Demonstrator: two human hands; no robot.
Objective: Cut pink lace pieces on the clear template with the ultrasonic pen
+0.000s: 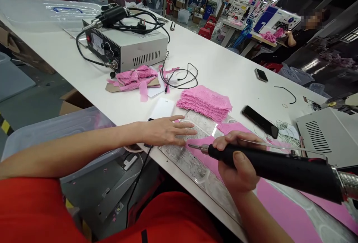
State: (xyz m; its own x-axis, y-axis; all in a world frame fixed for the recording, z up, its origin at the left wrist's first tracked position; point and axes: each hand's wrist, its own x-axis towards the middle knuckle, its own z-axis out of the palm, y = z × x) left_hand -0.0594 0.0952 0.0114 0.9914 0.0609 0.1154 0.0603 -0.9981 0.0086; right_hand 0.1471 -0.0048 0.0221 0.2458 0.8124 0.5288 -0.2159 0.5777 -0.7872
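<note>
My right hand [242, 166] is wrapped round a thick black ultrasonic cutter [279, 168], its metal tip pointing left. That tip is over or on a piece of pink fabric [205, 157]; I cannot tell whether it touches. My left hand [165, 130] lies flat with fingers spread on a grey marbled board [181, 163], its fingertips at the fabric's left edge. Just beyond the hands sits a stack of pink lace pieces [205, 101]. A white power bank [162, 108] lies behind my left hand.
On the white table [226, 73] are a grey control box [140, 47] with a second handpiece [113, 15], a pink bundle [137, 77], a looped cable [192, 75] and two phones [260, 122]. Another box [327, 131] stands right. A person [300, 38] sits at a sewing machine [276, 19].
</note>
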